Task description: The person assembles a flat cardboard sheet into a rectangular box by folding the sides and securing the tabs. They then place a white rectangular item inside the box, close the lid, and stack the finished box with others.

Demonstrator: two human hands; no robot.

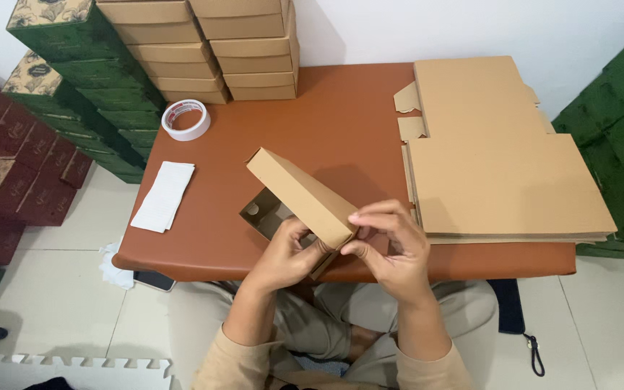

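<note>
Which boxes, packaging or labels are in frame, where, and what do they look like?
Half-folded brown cardboard box: held in both hands, table front.
Flat cardboard blanks: stacked, table right.
Folded brown boxes: stacked at the table's back edge.
Green patterned boxes: stacked left.
Maroon boxes: far left.

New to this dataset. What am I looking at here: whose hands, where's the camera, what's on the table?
There is no machine here: a seated person works with two bare hands. The single picture comes from a camera worn on that person's head, looking down.

The left hand and right hand together hold a half-folded brown cardboard box, tilted above the near edge of a brown table; the fingers pinch its near corner.

On the table lie a stack of flat unfolded cardboard blanks to the right, a roll of tape and a white strip of paper to the left, and finished brown boxes stacked at the far edge. Green boxes and dark red boxes are piled beside the table.
</note>
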